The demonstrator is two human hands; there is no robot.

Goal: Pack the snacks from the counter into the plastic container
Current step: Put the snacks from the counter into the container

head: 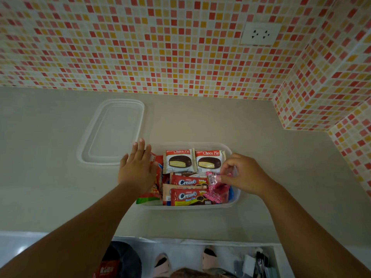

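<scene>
A pink candy (pixel 211 178) is pinched by the right hand (pixel 244 173) over the right end of the container (pixel 234 199), its length running left-right on the surface (pixel 281 177), while the left hand (pixel 136 169) is laid flat on snacks (pixel 188 182) at its left end.

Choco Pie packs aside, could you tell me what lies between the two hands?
In the head view, two red Cream-O packs lie between the left hand and right hand.

Two white packs read "Choco Pie": left pack (pixel 179 160), right pack (pixel 210 161). Two red wrappers read "Cream-O": upper wrapper (pixel 188 181), lower wrapper (pixel 189 197).
</scene>
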